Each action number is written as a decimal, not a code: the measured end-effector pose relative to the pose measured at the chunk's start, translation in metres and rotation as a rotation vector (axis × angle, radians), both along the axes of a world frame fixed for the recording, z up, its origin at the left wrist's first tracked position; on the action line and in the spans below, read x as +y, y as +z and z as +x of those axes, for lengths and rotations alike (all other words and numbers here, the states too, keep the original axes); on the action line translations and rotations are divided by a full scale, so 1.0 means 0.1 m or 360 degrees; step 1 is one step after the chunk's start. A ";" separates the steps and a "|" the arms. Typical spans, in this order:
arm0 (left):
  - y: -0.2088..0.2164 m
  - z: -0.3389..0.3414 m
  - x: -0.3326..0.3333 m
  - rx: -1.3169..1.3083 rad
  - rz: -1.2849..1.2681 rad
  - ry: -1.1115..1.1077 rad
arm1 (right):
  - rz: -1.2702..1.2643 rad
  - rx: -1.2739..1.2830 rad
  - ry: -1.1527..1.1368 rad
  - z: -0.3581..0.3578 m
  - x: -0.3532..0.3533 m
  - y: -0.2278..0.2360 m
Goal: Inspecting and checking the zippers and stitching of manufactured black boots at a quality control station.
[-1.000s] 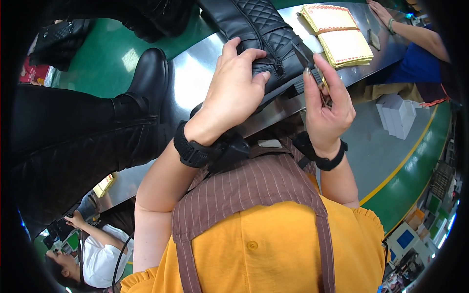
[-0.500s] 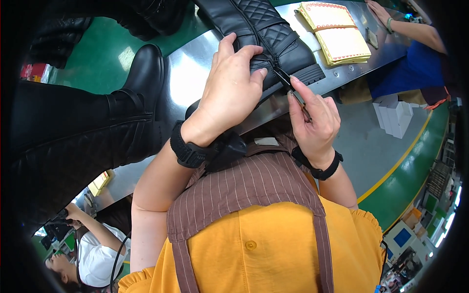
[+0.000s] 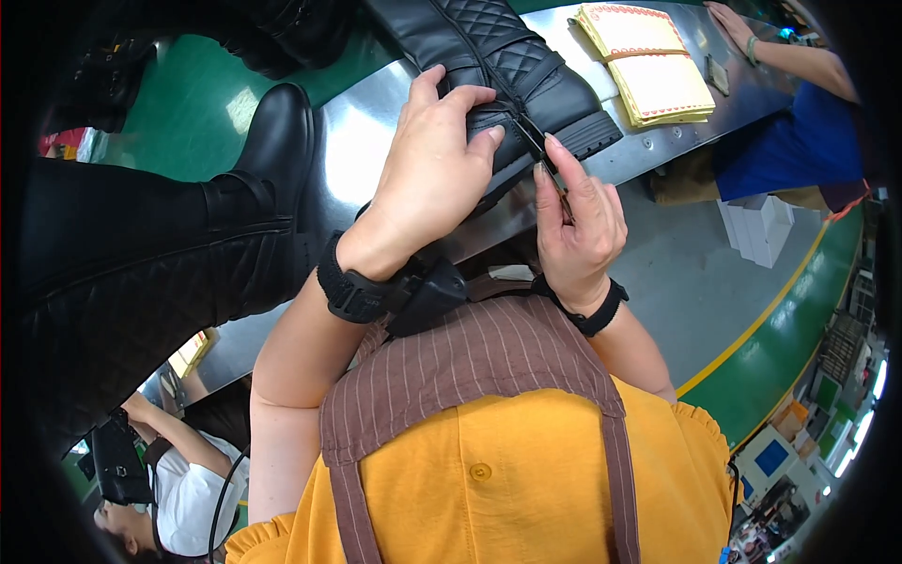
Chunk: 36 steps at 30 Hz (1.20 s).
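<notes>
A black quilted boot (image 3: 526,66) lies on its side on the metal table, with a long zip and a ridged sole at its right end. My left hand (image 3: 427,164) grips the boot beside the zip, its fingers curled over the leather and the thumb bent toward the index finger. Between the thumb and fingers of my right hand (image 3: 583,216) is a slim pointed metal tool (image 3: 532,138); much of it is hidden in the palm, so its exact kind is unclear. Its tip meets the boot at the lower end of the zip.
Yellow cards (image 3: 653,80) sit in a banded stack right of the boot, near a small metal piece (image 3: 717,75). Another black boot (image 3: 272,160) is at the left. A co-worker's hand (image 3: 731,23) rests at the table's far right; another person (image 3: 193,479) works lower left.
My right hand and the tool have moved a little up and to the left along the boot. My left hand has shifted slightly left, still on the leather.
</notes>
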State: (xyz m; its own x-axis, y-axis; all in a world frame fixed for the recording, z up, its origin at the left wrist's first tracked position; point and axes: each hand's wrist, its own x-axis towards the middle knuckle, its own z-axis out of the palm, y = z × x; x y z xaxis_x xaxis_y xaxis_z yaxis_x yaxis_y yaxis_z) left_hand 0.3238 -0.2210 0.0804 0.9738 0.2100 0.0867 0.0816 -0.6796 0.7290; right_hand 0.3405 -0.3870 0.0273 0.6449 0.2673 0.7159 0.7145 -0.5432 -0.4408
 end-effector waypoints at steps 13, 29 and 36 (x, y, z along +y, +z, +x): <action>0.01 0.06 -0.01 -0.0007 -0.0022 -0.0127 | 0.0496 -0.0055 -0.0373 0.52 -0.10 0.58; 0.14 -0.31 -0.35 -0.0213 0.0891 0.0074 | -0.0920 -0.0154 0.0016 1.84 -0.69 0.64; 0.16 -0.34 -0.40 0.0132 0.1078 0.0091 | -0.0413 0.0707 0.0911 0.90 -0.16 0.64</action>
